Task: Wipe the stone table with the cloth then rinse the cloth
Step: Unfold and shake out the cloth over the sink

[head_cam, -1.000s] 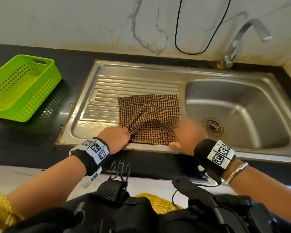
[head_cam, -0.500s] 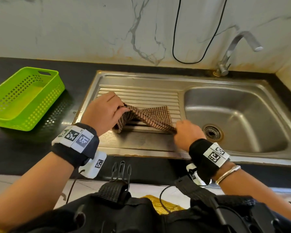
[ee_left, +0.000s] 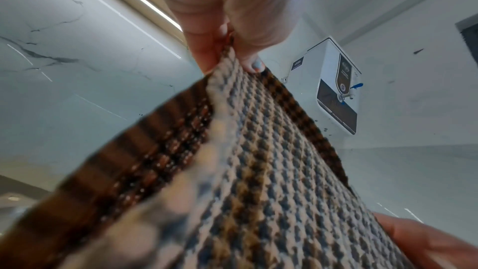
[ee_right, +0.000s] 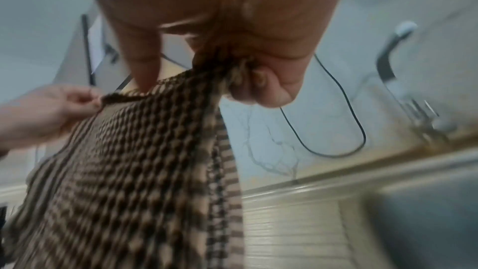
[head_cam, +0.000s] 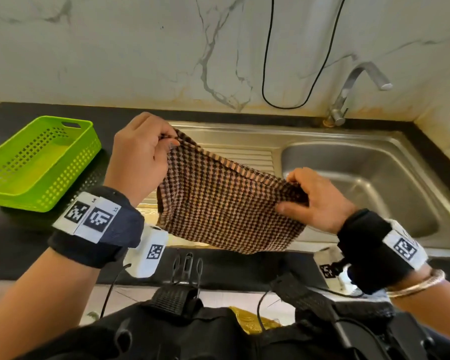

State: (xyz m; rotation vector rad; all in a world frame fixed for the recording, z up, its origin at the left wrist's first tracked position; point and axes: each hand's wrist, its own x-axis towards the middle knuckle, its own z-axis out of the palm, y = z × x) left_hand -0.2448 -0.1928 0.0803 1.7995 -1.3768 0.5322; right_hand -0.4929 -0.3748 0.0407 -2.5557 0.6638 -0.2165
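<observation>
A brown checked cloth point(head_cam: 226, 203) hangs in the air above the steel sink's draining board point(head_cam: 247, 154), stretched between both hands. My left hand point(head_cam: 140, 157) pinches its upper left corner between thumb and fingers, higher up. My right hand point(head_cam: 314, 198) grips the upper right corner in a bunched fist, lower and nearer the basin. In the left wrist view the cloth point(ee_left: 245, 171) drops from the pinching fingers point(ee_left: 207, 56). In the right wrist view the cloth point(ee_right: 145, 171) trails from the fist point(ee_right: 258, 81). Black stone counter point(head_cam: 13, 242) runs along the left and front.
A green perforated plastic basket point(head_cam: 37, 162) sits on the counter to the left. The sink basin point(head_cam: 374, 183) lies to the right under a steel tap point(head_cam: 353, 92). A black cable point(head_cam: 291, 100) loops down the marble wall. A white wall appliance point(ee_left: 333, 87) shows in the left wrist view.
Both hands took the cloth's near corners off the draining board and lifted it; it now hangs spread in the air, the left hand highest.
</observation>
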